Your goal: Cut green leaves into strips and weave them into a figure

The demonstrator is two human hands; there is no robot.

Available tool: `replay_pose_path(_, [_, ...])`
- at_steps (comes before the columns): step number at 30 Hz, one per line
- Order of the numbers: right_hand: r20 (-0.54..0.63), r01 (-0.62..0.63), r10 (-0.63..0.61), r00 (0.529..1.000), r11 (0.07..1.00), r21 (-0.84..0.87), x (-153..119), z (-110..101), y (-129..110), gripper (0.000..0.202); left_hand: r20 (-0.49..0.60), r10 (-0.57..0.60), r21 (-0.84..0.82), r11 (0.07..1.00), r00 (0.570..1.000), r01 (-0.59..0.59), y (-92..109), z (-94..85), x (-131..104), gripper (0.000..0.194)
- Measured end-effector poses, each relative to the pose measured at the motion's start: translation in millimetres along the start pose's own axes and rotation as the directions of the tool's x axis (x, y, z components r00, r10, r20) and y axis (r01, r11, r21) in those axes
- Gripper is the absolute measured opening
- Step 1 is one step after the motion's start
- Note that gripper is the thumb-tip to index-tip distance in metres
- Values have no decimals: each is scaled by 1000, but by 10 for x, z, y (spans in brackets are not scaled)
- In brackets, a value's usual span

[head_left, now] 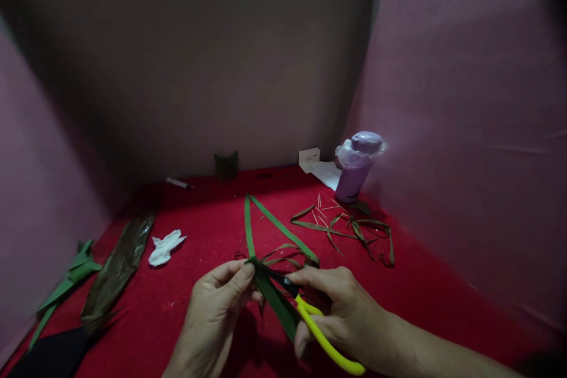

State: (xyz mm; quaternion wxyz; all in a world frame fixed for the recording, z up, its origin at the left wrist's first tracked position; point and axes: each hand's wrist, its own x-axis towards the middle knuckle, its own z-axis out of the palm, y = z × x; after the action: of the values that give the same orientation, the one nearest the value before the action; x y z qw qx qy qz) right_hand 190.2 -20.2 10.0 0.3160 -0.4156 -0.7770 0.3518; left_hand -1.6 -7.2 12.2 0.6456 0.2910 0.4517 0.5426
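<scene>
Scissors (311, 322) with yellow handles are grasped in the right hand (348, 307), their dark blades against a green leaf (280, 306) at the near middle of the red cloth (208, 218). The left hand (212, 310) pinches the leaf's upper end between thumb and fingers. Beyond them, a green strip (248, 227) bends to 1 point, with brown strips (358, 230) tangled close by and more to the right, near scattered toothpicks (322, 217). Behind those stands a purple bottle (353, 180), its top plastic-wrapped, beside papers (328, 174) and 1 card (309, 159) whose marks cannot be read. Leftward lie a tissue (166, 248), a syringe (178, 183), a brown sheet (119, 266), a green folded piece (73, 274) and something black (57, 351). A dark green piece (227, 165) stands by the back wall (248, 59). No brand is legible.
</scene>
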Motion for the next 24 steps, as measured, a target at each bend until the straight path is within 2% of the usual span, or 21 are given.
replay_pose_path(2, [-25,13,-13,1000,1000,-12,1,9,4,35,3,5,9,1000,1000,-5,4,-1,-4,16])
replay_pose_path(9, [-3,-1,1,1000,1000,-30,-14,-14,-1,38,51,36,96,995,998,-40,-15,-45,10,13])
replay_pose_path(19, [5,-5,6,1000,999,-43,-67,8,61,38,77,41,111,993,996,-49,-33,-44,11,12])
replay_pose_path(24, [6,7,-7,1000,1000,-26,-89,29,94,37,64,5,83,996,998,-10,-13,-25,0,12])
